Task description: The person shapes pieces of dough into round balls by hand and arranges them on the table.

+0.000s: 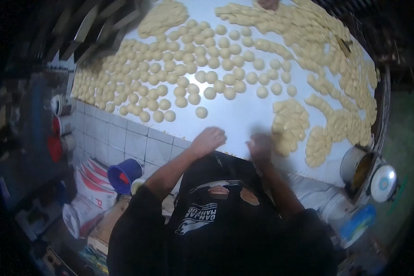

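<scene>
Across white table (244, 115), smooth round pale-yellow dough balls (201, 60) spread beyond left hand (209, 140); its fingers curled, right hand (261, 146) blurred, can't tell if either grips; lumpy dough slab (290, 126) just beside right hand; co-worker's hand (267, 4) far edge; blue bucket (132, 169) lower left, red inside; pot (350, 164) right, yellowish contents

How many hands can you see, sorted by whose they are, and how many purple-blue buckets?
Camera wearer's hands, left hand and right hand: 2
Another person's hand, cut off at the top edge: 1
Purple-blue bucket: 1
Total: 4
</scene>
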Demonstrator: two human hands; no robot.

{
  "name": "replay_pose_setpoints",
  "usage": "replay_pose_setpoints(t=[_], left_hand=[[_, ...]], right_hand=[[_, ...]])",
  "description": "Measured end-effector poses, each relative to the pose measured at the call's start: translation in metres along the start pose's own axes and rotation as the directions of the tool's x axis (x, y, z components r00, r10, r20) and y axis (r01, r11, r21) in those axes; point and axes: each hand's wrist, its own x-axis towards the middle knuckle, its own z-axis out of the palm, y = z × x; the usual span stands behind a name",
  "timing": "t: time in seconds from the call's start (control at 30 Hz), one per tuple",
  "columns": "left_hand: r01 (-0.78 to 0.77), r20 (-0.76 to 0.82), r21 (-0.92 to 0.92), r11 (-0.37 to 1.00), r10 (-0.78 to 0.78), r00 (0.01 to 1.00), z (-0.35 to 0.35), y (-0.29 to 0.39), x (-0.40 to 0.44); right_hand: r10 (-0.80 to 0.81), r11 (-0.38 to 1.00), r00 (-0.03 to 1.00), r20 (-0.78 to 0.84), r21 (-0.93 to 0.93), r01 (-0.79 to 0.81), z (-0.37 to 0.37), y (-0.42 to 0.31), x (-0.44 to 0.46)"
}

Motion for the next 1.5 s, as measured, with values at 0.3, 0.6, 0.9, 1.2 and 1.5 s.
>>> replay_pose_setpoints(t=[0.3,0.6,0.9,1.2,1.5], left_hand=[[-0.14,0.023,0.043,0.989,0.139,0.99,0.0,-0.026,-0.005],[-0.011,0.035,-0.174,0.985,0.018,0.999,-0.002,-0.039,-0.017],[-0.057,0.061,-0.152,0.987,0.066,0.996,-0.026,-0.02,-0.007],[0.386,-0.294,0.046,0.921,-0.357,0.887,0.03,0.048,0.046],[0.45,-0.385,0.127,0.884,-0.374,0.844,0.038,0.042,0.059]], right_hand=[[0.042,0.886,0.982,0.183,0.448,-0.121,-0.065,-0.123,0.412],[-0.172,0.985,0.954,0.244,0.074,0.159,0.085,-0.151,0.621],[0.18,0.963,0.761,0.623,0.048,-0.267,-0.025,-0.058,0.132],[0.015,0.991,0.997,-0.08,0.135,-0.004,0.022,-0.032,0.063],[0.14,0.987,0.989,-0.048,0.089,-0.135,0.009,-0.045,0.063]])
